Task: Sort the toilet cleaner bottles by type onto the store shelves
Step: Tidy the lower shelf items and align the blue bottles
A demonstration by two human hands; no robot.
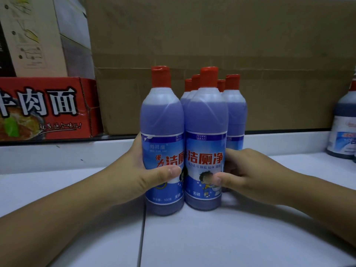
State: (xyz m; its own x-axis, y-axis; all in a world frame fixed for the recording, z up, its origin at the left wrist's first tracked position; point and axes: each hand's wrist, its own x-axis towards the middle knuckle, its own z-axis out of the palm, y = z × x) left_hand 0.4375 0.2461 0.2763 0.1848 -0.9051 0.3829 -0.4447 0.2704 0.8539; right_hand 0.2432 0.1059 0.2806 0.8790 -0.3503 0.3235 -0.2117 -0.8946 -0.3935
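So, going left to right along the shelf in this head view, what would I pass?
You'd pass: red noodle carton → left hand → left front toilet cleaner bottle → right front toilet cleaner bottle → right hand → darker bottle at the right edge.

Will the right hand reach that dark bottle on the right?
Probably yes: only bare shelf lies between the right hand and the dark bottle, once it lets go of the front-right bottle.
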